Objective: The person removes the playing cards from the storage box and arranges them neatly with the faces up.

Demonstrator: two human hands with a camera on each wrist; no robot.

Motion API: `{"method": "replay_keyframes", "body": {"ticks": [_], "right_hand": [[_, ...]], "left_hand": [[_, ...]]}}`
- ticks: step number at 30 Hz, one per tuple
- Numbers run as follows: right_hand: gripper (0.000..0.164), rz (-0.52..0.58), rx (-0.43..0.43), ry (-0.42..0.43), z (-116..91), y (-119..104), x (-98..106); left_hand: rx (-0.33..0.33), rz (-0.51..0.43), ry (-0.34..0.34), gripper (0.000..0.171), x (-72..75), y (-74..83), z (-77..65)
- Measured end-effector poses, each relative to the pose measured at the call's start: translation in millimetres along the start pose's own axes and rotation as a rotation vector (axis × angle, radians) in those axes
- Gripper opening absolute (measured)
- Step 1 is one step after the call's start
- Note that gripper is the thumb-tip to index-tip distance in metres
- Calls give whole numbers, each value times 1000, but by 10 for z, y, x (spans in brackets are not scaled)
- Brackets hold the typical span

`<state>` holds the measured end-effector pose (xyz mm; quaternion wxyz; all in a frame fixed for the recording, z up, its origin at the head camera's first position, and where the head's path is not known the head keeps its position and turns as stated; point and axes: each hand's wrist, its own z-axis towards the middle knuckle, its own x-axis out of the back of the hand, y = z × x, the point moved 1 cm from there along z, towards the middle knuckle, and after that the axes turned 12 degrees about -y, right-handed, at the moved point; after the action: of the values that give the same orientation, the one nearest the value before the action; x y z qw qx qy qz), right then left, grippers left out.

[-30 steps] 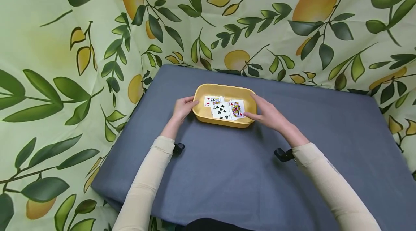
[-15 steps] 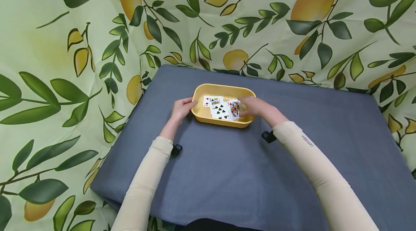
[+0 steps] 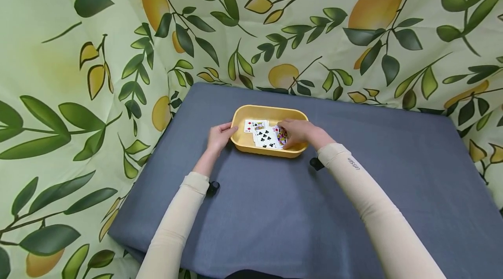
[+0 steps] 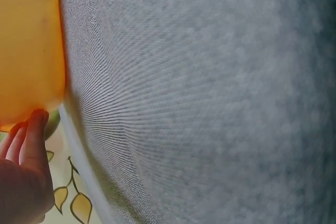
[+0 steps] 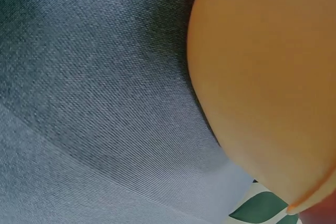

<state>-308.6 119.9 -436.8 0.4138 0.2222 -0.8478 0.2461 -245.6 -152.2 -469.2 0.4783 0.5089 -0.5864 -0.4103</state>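
A yellow rounded plastic tray rests on the grey cloth, with several playing cards lying face up in it. My left hand pinches its left rim between thumb and fingers; in the left wrist view, fingertips meet the yellow wall. My right hand reaches over the right rim into the tray. Its thumb and fingers curl around opposite edges of a queen card, partly covering it. A club card overlaps a king and a diamond card on the left. The right wrist view shows mainly the tray's outer wall.
A grey-blue cloth covers the table, extending to the right and front of the tray. Behind and to the left hangs a leaf-and-fruit patterned curtain. Small black wrist cameras sit under both forearms.
My right hand has moved left from the tray's right rim to inside it, closing over the queen card. My left hand keeps its grip on the left rim.
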Motion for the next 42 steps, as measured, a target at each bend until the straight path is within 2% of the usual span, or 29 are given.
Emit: {"method": "replay_keyframes", "body": {"ticks": [8, 15, 23, 27, 30, 35, 42], "right_hand": [[81, 10, 25, 97, -35, 72, -117], [85, 42, 22, 120, -59, 147, -180], [86, 82, 14, 152, -122, 217, -227], [83, 110, 53, 194, -189, 216, -201], [81, 148, 88, 245, -312, 198, -132], [80, 240, 95, 325, -597, 261, -26], [83, 319, 48, 480, -1018, 662, -69]], "left_hand": [[32, -15, -23, 41, -115, 0, 25], [42, -8, -35, 42, -217, -9, 62], [31, -13, -47, 41, -297, 7, 85], [19, -24, -45, 40, -296, 4, 86], [8, -12, -26, 39, -270, -13, 69], [-22, 11, 25, 36, -203, -36, 22], [-22, 44, 82, 36, -73, -27, -46]]}}
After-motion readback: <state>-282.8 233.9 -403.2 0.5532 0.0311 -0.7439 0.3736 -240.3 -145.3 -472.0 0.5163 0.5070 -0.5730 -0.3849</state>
